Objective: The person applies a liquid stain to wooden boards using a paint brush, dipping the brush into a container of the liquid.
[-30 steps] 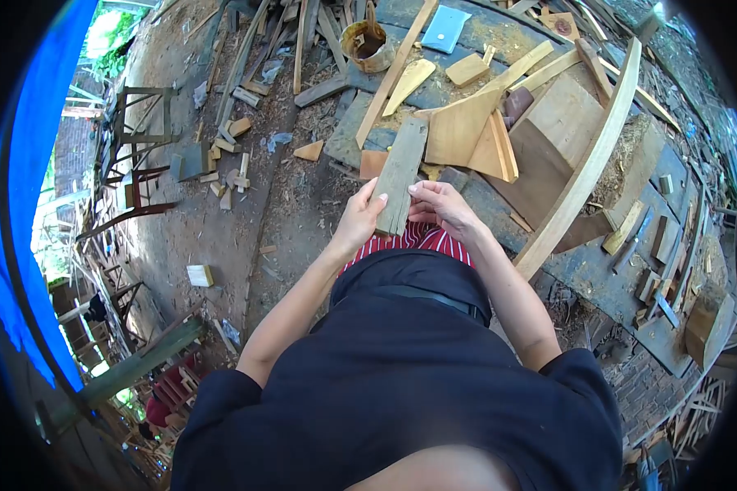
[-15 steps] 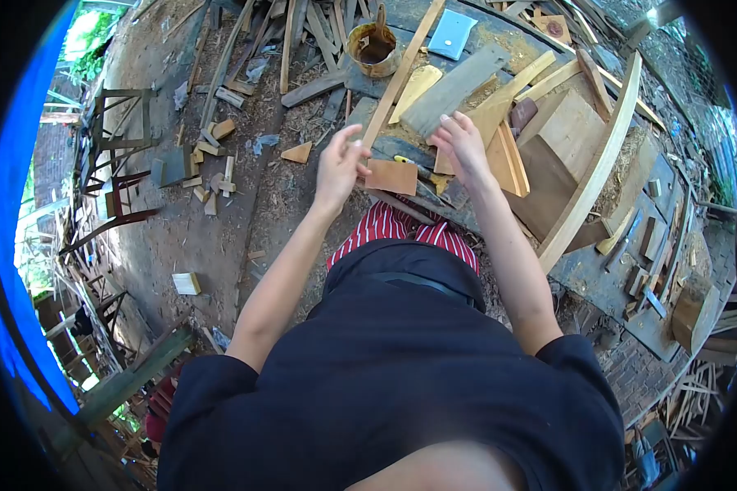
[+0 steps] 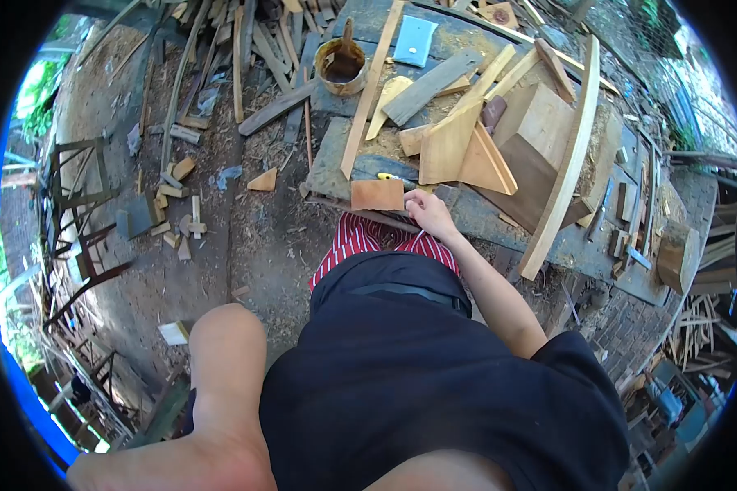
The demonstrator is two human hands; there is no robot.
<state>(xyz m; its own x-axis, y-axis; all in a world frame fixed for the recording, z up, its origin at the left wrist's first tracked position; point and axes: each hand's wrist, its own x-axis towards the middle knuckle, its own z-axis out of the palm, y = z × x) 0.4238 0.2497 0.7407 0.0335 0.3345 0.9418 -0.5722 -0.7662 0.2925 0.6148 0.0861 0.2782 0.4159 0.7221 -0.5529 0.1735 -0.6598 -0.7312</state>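
Note:
My right hand point(image 3: 430, 213) is at the near edge of the workbench, its curled fingers against the right end of a small rectangular wooden piece point(image 3: 377, 195). Whether the fingers grip that piece or something small beside it is hidden. Just behind the piece lies a yellow-and-black tool point(image 3: 393, 177), partly covered. My left arm point(image 3: 228, 368) is bent sharply, with the elbow forward and the forearm coming back toward the camera. The left hand itself is outside the picture.
The workbench point(image 3: 327, 155) carries a long wooden strip point(image 3: 373, 94), a grey board point(image 3: 431, 86), a blue packet point(image 3: 415, 41) and a tin with a brush point(image 3: 341, 69). A long curved plank point(image 3: 571, 164) overhangs the near edge at right. Wood offcuts point(image 3: 176, 217) litter the ground at left.
My left hand has left the bench and gone out of view as the arm folded back. My right hand has come down to the small wooden piece. The view has shifted slightly.

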